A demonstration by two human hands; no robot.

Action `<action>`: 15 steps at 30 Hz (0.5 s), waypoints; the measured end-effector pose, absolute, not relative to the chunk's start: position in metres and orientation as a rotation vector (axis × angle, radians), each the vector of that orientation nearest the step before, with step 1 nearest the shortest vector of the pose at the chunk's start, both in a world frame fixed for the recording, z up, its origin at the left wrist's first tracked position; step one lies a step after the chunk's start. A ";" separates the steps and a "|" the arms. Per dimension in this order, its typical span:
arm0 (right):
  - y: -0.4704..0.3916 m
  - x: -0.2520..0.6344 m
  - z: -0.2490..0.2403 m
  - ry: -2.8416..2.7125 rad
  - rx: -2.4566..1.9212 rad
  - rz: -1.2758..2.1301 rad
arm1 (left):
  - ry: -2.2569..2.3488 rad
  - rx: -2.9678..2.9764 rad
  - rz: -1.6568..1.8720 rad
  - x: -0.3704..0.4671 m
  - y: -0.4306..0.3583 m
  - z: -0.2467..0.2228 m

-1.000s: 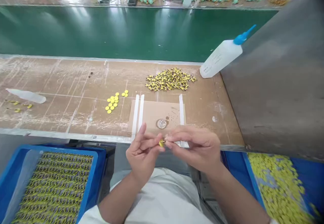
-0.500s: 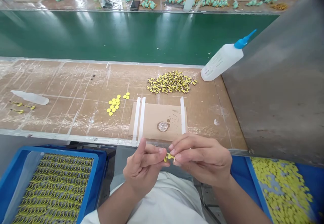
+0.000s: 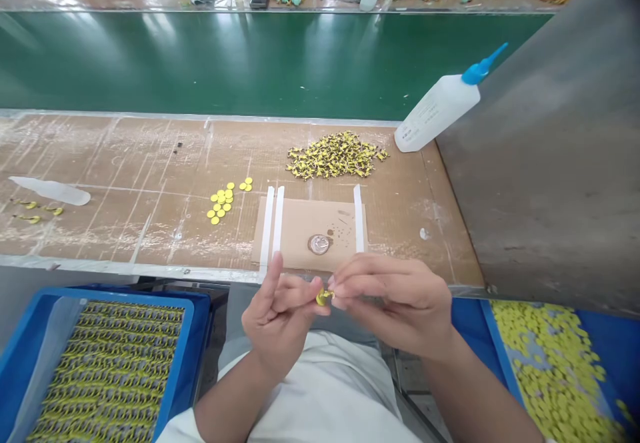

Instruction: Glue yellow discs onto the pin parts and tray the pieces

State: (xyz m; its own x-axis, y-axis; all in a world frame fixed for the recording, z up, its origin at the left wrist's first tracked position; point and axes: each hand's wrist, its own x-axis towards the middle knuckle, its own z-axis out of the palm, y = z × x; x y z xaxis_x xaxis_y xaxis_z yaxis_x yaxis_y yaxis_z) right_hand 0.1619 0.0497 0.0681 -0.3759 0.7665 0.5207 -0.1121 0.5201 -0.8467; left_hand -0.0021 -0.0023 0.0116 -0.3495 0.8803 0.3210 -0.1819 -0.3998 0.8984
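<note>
My left hand (image 3: pixel 280 316) pinches a small yellow piece (image 3: pixel 321 298) between thumb and fingertips, just in front of the table's near edge. From the right, my right hand (image 3: pixel 395 299) closes its fingertips on the same piece. Beyond them lies a cardboard sheet (image 3: pixel 295 229) with white tape strips and a small round clear blob (image 3: pixel 319 244) on it. A heap of yellow and dark pieces (image 3: pixel 335 156) is behind the sheet. Several yellow discs (image 3: pixel 221 204) lie to its left.
A white bottle with a blue tip (image 3: pixel 437 115) leans against the metal panel (image 3: pixel 540 136) at right. Blue trays (image 3: pixel 187 343) hold yellow pieces below the table. A green belt (image 3: pixel 200 63) runs behind; a clear nozzle (image 3: pixel 53 191) lies far left.
The view has shifted slightly. Both hands stay together at the yellow piece, which has turned a little and now shows a rounder yellow side.
</note>
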 end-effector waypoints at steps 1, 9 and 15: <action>0.050 0.162 0.068 -1.694 -0.584 1.054 | 1.058 1.040 1.816 0.000 -0.002 0.012; 0.052 0.160 0.071 -1.651 -0.804 1.195 | 1.053 0.676 1.687 0.003 -0.002 0.014; 0.056 0.162 0.073 -1.639 -0.805 1.219 | 1.009 0.709 1.686 0.002 0.002 0.015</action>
State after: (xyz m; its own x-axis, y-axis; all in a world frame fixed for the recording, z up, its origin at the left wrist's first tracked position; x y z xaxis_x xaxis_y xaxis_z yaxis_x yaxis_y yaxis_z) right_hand 0.1618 0.0561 0.0735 -0.3720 0.8841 0.2828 -0.0165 0.2983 -0.9543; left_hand 0.0018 0.0021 0.0150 -0.3229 0.9464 -0.0099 -0.4557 -0.1463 0.8780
